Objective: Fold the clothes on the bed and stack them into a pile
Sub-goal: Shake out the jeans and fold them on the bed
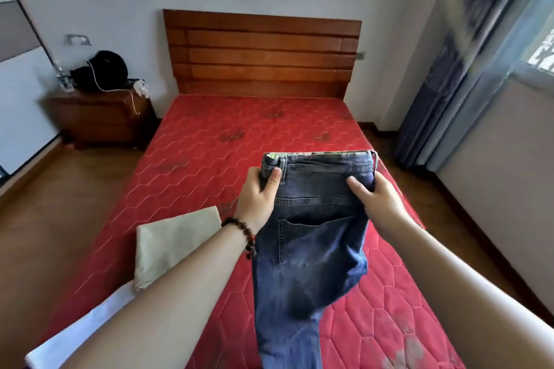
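Blue jeans (311, 228) held up above the red bed (227, 141), waistband uppermost, legs hanging down toward the near edge. Left hand (259, 195) and right hand (374, 198) each with a tight grip on a waistband side, thumbs in front. Folded pale green garment (174, 240) lying on the bed at left, white cloth (78, 329) just beside it, nearer.

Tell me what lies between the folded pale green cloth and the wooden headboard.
In the head view, only bare red mattress lies between the pale green cloth and the headboard.
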Available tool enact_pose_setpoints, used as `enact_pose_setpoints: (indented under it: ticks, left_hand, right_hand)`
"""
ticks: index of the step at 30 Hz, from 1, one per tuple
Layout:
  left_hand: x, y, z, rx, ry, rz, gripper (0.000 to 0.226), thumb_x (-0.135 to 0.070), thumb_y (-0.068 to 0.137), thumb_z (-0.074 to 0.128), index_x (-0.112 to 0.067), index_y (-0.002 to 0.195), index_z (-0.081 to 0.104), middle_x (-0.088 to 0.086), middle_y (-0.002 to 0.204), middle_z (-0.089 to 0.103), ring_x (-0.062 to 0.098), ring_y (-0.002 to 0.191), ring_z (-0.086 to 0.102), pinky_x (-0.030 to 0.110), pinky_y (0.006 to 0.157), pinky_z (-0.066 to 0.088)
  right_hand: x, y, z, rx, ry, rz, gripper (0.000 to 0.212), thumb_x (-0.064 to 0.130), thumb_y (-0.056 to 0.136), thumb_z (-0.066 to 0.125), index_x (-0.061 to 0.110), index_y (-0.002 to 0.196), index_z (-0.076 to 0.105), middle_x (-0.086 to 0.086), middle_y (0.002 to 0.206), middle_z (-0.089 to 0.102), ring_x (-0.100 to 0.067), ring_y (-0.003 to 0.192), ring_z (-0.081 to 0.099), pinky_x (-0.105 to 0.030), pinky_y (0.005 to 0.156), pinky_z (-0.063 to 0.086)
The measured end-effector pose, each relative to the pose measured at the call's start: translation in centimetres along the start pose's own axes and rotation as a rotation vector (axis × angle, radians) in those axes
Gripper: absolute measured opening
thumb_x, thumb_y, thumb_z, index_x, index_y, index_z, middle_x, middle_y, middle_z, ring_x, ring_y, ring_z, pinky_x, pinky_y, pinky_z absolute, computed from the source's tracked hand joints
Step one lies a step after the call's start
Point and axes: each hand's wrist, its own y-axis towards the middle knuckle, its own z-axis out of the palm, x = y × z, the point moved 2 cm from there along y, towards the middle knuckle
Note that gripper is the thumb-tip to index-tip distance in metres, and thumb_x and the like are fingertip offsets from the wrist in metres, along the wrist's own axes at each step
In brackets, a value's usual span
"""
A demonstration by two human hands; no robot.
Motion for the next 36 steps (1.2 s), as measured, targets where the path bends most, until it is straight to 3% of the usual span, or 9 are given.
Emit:
enact_pose_setpoints:
  ticks: [6, 10, 14, 20, 23, 26, 30, 34, 36]
  left_hand:
    - [7.5, 4.1, 2.7, -0.002, 0.119, -0.061, 0.025, -0.039, 0.098, 0.048, -0.016, 0.094, 0.042, -0.008, 0.069, 0.049, 0.004, 0.060, 0.048, 0.013, 0.052, 0.037]
    - [10.5, 7.0, 4.6, -0.110, 0.215, -0.001, 0.022, -0.037, 0.097, 0.051, -0.017, 0.096, 0.040, -0.010, 0.063, 0.050, 0.007, 0.053, 0.049, 0.017, 0.045, 0.031]
    - [14.0, 11.1, 6.8, -0.204, 0.364, 0.060, 0.033, -0.037, 0.096, 0.051, -0.005, 0.098, 0.046, -0.001, 0.061, 0.052, 0.027, 0.053, 0.052, 0.031, 0.047, 0.031]
    - [21.0, 20.2, 10.2, -0.257, 0.456, 0.069, 0.035, -0.038, 0.097, 0.051, -0.003, 0.100, 0.046, 0.002, 0.067, 0.053, 0.027, 0.057, 0.051, 0.030, 0.045, 0.027]
    - [26.5, 24.8, 10.5, -0.167, 0.421, -0.080, 0.037, -0.034, 0.096, 0.055, -0.002, 0.114, 0.050, 0.012, 0.108, 0.055, 0.031, 0.101, 0.055, 0.029, 0.078, 0.039]
    - [33.6, 25.6, 10.4, 0.044, 0.580, -0.303, 0.046, -0.033, 0.098, 0.052, -0.002, 0.131, 0.049, 0.019, 0.136, 0.047, 0.029, 0.129, 0.042, 0.032, 0.105, 0.031]
    - [41.5, 21.5, 12.0, 0.258, 0.580, -0.520, 0.046, -0.032, 0.098, 0.052, -0.006, 0.136, 0.048, 0.018, 0.140, 0.046, 0.029, 0.131, 0.043, 0.031, 0.107, 0.030]
    - [47.6, 17.7, 14.6, 0.236, 0.598, -0.673, 0.051, -0.029, 0.096, 0.057, -0.011, 0.141, 0.042, 0.020, 0.139, 0.046, 0.033, 0.127, 0.047, 0.035, 0.105, 0.036]
    - [50.1, 16.7, 15.8, 0.193, 0.556, -0.737, 0.059, -0.030, 0.095, 0.058, -0.011, 0.146, 0.034, 0.021, 0.141, 0.044, 0.034, 0.127, 0.047, 0.035, 0.104, 0.036]
  right_hand:
    - [-6.1, 3.6, 4.6, -0.120, 0.020, 0.104, 0.007, 0.029, 0.087, 0.069, 0.025, 0.089, 0.064, 0.012, 0.086, 0.069, -0.006, 0.083, 0.064, -0.016, 0.071, 0.045]
    - [-8.5, 7.5, 6.6, -0.202, -0.149, -0.039, 0.016, 0.028, 0.086, 0.070, 0.028, 0.098, 0.061, 0.025, 0.081, 0.061, 0.014, 0.075, 0.058, 0.002, 0.065, 0.035]
    - [-12.1, 12.8, 8.4, -0.194, -0.279, -0.128, 0.021, 0.039, 0.086, 0.069, 0.026, 0.099, 0.060, 0.021, 0.074, 0.058, 0.002, 0.068, 0.056, -0.012, 0.063, 0.036]
    - [-17.6, 23.7, 12.9, -0.170, -0.312, -0.136, 0.036, 0.053, 0.083, 0.066, 0.021, 0.089, 0.052, 0.014, 0.072, 0.056, -0.020, 0.074, 0.059, -0.024, 0.063, 0.033]
    - [-21.1, 29.7, 16.2, 0.059, -0.392, -0.011, 0.054, 0.050, 0.082, 0.069, 0.017, 0.118, 0.047, -0.003, 0.104, 0.062, -0.031, 0.102, 0.060, -0.027, 0.074, 0.038]
    - [-26.9, 32.3, 18.0, 0.396, -0.590, 0.164, 0.091, 0.049, 0.084, 0.067, 0.020, 0.153, 0.014, -0.016, 0.144, 0.040, -0.033, 0.119, 0.051, -0.030, 0.085, 0.042]
    - [-35.6, 30.6, 19.1, 0.551, -0.758, 0.264, 0.076, 0.041, 0.088, 0.065, 0.022, 0.151, 0.026, -0.018, 0.137, 0.041, -0.030, 0.099, 0.056, -0.024, 0.073, 0.038]
    - [-43.1, 27.8, 20.7, 0.621, -0.748, 0.339, 0.065, 0.033, 0.090, 0.064, 0.023, 0.147, 0.034, -0.009, 0.117, 0.041, -0.016, 0.066, 0.052, -0.019, 0.050, 0.038]
    - [-45.9, 26.9, 21.5, 0.585, -0.727, 0.389, 0.067, 0.036, 0.090, 0.062, 0.024, 0.148, 0.031, -0.009, 0.116, 0.040, -0.021, 0.080, 0.055, -0.015, 0.048, 0.040]
